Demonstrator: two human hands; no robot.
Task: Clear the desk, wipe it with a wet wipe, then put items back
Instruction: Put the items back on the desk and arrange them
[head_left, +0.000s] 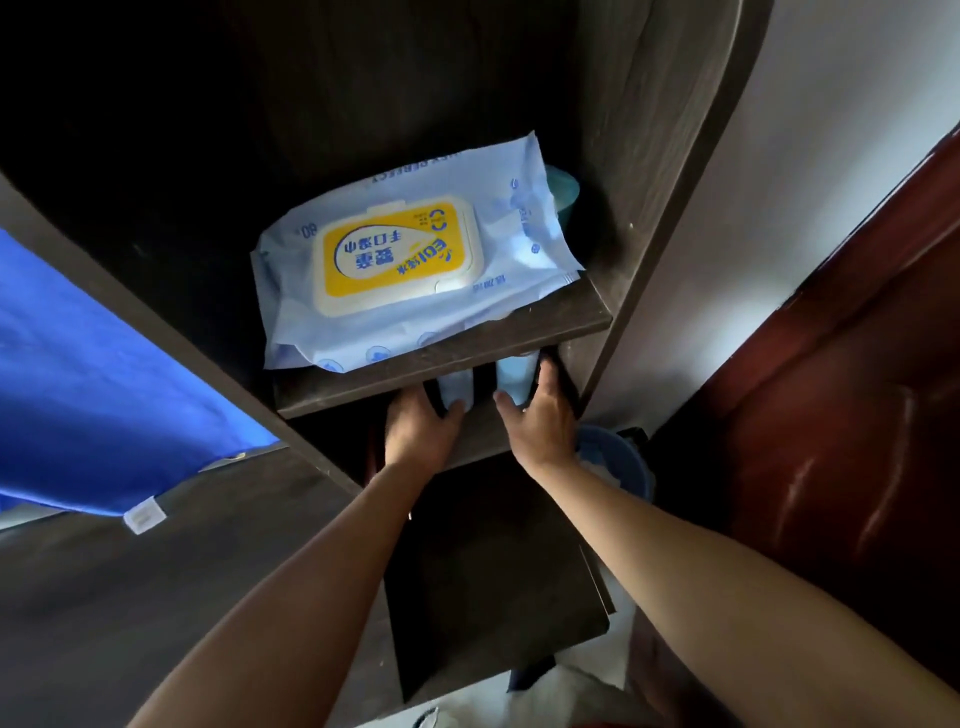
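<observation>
Under the shelf (441, 374), left hand (421, 431) fingers curl round the left item (453, 388), right hand (540, 418) fingers round the right item (513, 375); wet wipe pack (415, 322) lies on the shelf at 12 o'clock. Its yellow lid (400, 257) bears inverted Chinese print.

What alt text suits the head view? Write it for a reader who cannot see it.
The left hand and right hand reach under a dark wooden shelf to two pale blue items in the compartment below; their grip is unclear. A wet wipe pack with a yellow lid lies on that shelf. Blue cloth shows at the left.
</observation>
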